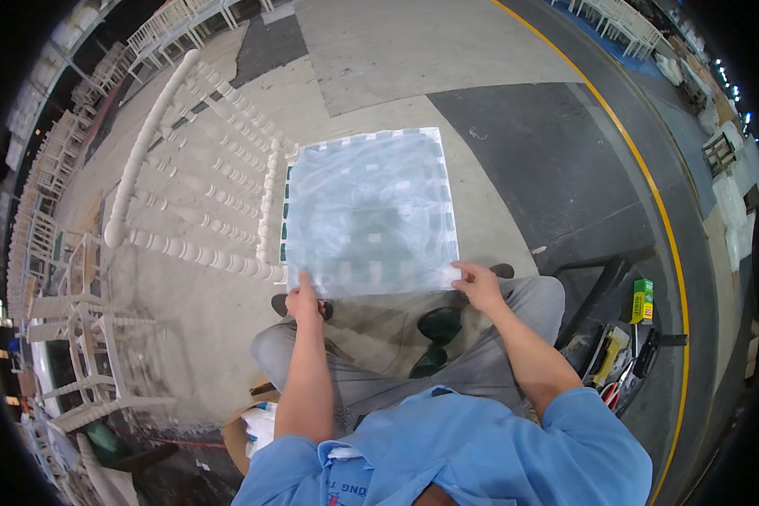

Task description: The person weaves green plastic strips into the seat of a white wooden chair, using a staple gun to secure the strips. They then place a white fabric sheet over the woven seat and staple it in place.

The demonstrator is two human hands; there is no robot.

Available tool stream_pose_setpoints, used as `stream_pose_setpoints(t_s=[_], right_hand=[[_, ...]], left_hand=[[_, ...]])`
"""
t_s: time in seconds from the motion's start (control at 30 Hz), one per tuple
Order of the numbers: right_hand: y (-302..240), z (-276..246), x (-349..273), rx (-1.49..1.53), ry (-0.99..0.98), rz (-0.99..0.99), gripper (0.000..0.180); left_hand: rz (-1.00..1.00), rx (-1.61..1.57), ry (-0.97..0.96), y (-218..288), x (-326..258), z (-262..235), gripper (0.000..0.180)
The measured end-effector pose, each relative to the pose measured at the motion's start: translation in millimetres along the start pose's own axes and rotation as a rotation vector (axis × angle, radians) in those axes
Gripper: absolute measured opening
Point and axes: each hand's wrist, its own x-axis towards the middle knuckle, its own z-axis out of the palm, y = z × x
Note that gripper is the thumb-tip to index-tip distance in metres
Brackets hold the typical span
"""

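Note:
A white chair with a turned-spindle backrest (131, 177) is in front of me, its back toward the left. Over its square seat lies a thin, see-through bluish-white sheet (371, 202). Webbing straps show faintly through the sheet, with green and white bands along the left side. At the near left corner my left hand (306, 304) grips the sheet's edge, thumb on top and the other fingers mostly underneath. My right hand (479, 287) pinches the near right corner between thumb and fingers. The sheet looks mostly flat, with slight wrinkles.
To my right sits a tool holder with pliers (611, 392), a yellow-handled tool (607, 361) and a green-yellow box (642, 302). White chair frames (93, 354) crowd the left. An open carton (238, 434) is by my left hip. A yellow line (649, 181) crosses the floor at right.

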Motion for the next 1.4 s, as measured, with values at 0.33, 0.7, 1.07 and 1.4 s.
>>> stream_pose_setpoints(t_s=[0.33,0.7,1.07,1.4], right_hand=[[10.4,2.7,9.4,0.143,0.115,0.039,0.015],[-0.3,-2.8,16.4,-0.087,0.239,-0.157,0.018],[-28.4,-1.1,2.1,-0.108,0.018,-0.165,0.028],[-18.7,-2.7,17.3,-0.23,0.216,-0.375,0.012]], left_hand=[[-0.049,-0.265,-0.109,7.3,14.4,11.3,0.026],[-0.14,-0.632,-0.37,65.1,4.3,18.0,0.028],[-0.121,-0.7,-0.366,61.0,7.4,3.7,0.036],[-0.08,-0.564,-0.338,63.4,0.2,2.7,0.034]])
